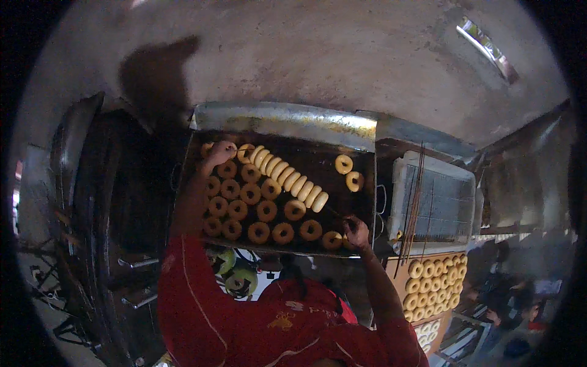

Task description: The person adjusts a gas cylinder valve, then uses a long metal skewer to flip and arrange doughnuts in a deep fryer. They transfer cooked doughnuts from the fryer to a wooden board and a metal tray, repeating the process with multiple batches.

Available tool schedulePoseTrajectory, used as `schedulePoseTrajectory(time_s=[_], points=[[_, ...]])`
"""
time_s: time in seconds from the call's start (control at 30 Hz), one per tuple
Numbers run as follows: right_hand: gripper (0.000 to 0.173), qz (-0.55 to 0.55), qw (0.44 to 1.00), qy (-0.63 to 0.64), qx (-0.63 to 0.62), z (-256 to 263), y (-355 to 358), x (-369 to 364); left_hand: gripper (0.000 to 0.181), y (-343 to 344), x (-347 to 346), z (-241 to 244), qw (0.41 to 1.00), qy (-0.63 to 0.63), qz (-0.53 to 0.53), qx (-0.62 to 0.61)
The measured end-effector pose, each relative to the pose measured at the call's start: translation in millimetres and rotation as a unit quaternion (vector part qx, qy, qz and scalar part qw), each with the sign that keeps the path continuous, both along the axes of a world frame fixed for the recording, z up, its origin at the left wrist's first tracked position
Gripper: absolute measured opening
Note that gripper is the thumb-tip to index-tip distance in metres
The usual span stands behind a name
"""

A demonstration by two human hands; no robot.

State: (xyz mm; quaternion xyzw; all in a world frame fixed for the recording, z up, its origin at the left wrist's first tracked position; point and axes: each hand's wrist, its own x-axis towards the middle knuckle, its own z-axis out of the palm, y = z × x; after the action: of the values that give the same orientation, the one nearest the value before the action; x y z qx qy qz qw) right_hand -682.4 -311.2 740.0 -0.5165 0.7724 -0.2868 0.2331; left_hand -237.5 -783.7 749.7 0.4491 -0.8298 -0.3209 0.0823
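A row of ring doughnuts [290, 179] is threaded on a thin rod that slants across a dark frying vat [330, 156]. My left hand [222, 152] is at the rod's upper left end, and my right hand [357, 231] grips its lower right end. More ring doughnuts [250, 194] lie flat in the vat, mostly below and left of the row. Two doughnuts [344, 164] lie apart at the vat's right. Dimness hides how the left fingers close on the rod.
Right of the vat is a white-rimmed tray with a wire rack [433, 206], thin sticks [415, 202] leaning over it. A board of pale ring doughnuts [433, 286] lies below. A metal splash guard [284, 120] edges the vat's back. Another person [513, 307] is at lower right.
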Motion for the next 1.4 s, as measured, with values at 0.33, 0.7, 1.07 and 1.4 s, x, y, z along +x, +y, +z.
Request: schedulePoseTrajectory(time_s=[0.33, 0.7, 1.07, 1.4], points=[[0.015, -0.002, 0.965, -0.204, -0.165, 2, -46, 63, 0.023, 60, 46, 181, 0.904, -0.117, 0.105, -0.397], [0.022, -0.084, 0.981, -0.161, -0.073, 18, -7, 80, 0.027, 144, -6, 134, 0.976, -0.016, 0.076, -0.203], [0.030, -0.321, 0.927, -0.161, -0.110, 59, 160, -63, 0.025, 311, -262, 141, 0.955, 0.272, 0.041, -0.111], [0.029, -0.552, 0.822, 0.099, -0.097, 24, 281, -353, 0.029, 423, -301, 111, 0.978, 0.201, -0.013, -0.043]])
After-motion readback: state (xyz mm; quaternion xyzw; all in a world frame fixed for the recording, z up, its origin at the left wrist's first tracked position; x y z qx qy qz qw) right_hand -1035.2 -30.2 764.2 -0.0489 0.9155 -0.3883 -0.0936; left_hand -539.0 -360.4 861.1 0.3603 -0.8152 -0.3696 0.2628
